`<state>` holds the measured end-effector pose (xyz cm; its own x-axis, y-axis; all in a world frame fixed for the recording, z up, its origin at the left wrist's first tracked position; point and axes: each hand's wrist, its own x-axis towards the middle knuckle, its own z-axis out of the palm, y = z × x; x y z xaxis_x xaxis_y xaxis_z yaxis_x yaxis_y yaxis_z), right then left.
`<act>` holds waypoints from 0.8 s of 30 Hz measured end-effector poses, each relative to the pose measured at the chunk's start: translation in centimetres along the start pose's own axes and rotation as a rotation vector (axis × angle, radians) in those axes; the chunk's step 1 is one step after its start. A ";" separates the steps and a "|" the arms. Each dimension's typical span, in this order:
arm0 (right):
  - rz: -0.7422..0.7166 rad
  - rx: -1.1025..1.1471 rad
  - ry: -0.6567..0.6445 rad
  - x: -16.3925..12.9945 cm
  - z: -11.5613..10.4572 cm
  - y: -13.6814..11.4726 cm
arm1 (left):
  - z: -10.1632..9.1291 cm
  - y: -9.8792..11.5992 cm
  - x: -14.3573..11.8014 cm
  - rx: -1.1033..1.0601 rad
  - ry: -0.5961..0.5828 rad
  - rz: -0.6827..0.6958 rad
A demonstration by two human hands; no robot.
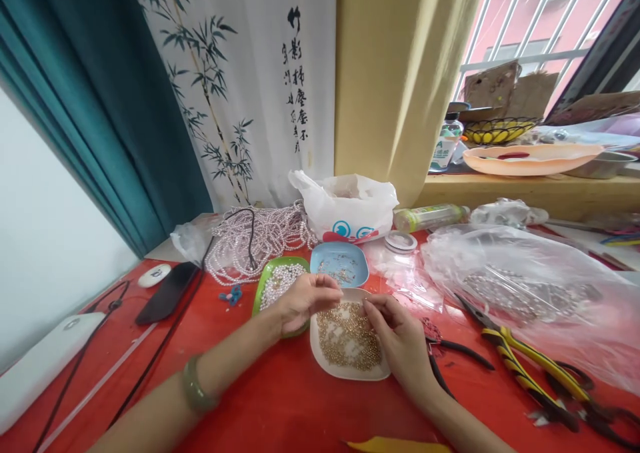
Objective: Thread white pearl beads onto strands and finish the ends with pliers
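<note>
My left hand (310, 301), a green bangle on its wrist, hangs over the gap between the green and white dishes with thumb and fingers pressed together. Opposite it, my right hand (397, 329) is closed in a pinch at the right rim of the white dish (350, 373). Whatever the fingertips hold is too small to make out. Many small gold beads (347, 343) lie in the white dish. Pearly white beads (284, 281) fill the green dish (260, 293), partly hidden by my left hand. Behind, a blue dish (340, 251) holds tiny metallic pieces.
Bead strands (260, 236) are heaped at the back beside a white plastic bag (347, 203). Yellow-black pliers (530, 359) and black-handled pliers (460, 349) lie right, near a clear bag (530, 293). A black phone (167, 293) and cables lie left on the red table (280, 406).
</note>
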<state>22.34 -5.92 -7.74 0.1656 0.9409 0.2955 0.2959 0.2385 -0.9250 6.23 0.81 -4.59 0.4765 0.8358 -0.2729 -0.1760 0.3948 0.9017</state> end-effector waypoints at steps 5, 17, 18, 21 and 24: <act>-0.031 -0.004 -0.026 -0.6 0.4 -0.6 | 0.1 -0.9 0.0 -0.145 -0.027 0.020; -0.030 0.002 -0.043 -0.4 0.5 -0.8 | 0.1 -0.7 0.4 -0.181 -0.028 0.036; -0.028 0.005 -0.042 -0.4 0.5 -0.8 | 0.0 -0.5 0.7 -0.145 -0.020 0.040; -0.023 0.004 -0.041 -0.4 0.5 -0.7 | -0.2 0.7 2.6 0.081 0.034 0.116; -0.013 0.003 -0.035 -0.4 0.5 -0.7 | -0.8 1.7 5.5 0.365 0.118 0.208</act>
<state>21.60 -6.38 -7.36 0.1283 0.9457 0.2988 0.2950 0.2513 -0.9219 7.84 6.42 -4.82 0.3579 0.9294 -0.0900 0.0680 0.0702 0.9952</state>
